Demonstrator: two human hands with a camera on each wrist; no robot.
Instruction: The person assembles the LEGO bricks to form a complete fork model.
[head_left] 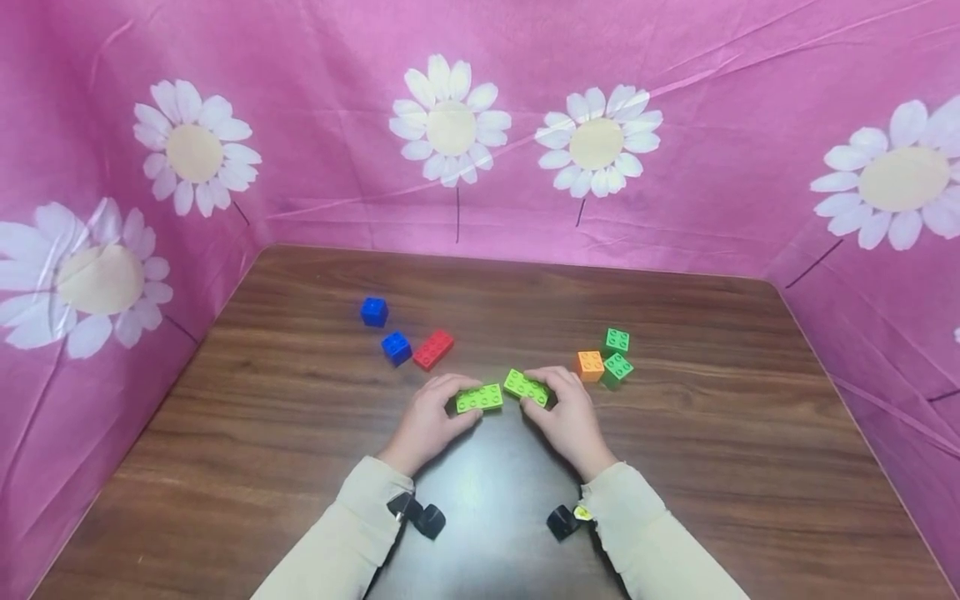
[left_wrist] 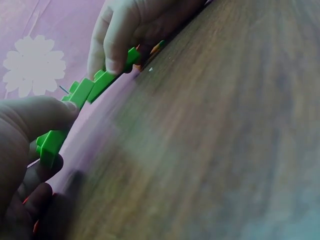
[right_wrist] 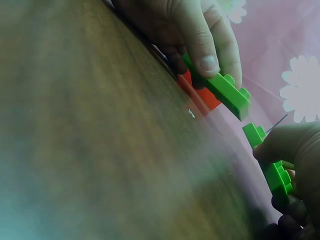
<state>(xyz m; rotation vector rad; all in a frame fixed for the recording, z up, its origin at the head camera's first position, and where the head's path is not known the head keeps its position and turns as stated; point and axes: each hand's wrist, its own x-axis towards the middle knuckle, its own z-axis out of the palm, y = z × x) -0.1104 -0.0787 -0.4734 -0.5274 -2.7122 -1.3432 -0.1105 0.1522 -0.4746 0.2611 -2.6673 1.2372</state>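
My left hand (head_left: 431, 414) pinches a lime-green toy building brick (head_left: 480, 398) between thumb and fingers, studs facing up. A second lime-green brick (head_left: 527, 387) of the same long shape is pinched in my right hand (head_left: 567, 417), turned at a slant. The two bricks' near ends face each other across a narrow gap in the head view. From the right wrist view, the left hand's brick (right_wrist: 225, 92) and the right hand's brick (right_wrist: 274, 175) show raised above the brown tabletop, the hands' thumbs on their near sides.
Left of the hands, a red brick (head_left: 433, 350) lies beside a blue brick (head_left: 396, 348), with another blue brick (head_left: 374, 312) farther back. On the right, an orange brick (head_left: 590, 366) sits near two green bricks (head_left: 617, 371). Pink flowered cloth (head_left: 517, 225) hangs around the wooden table (head_left: 225, 417).
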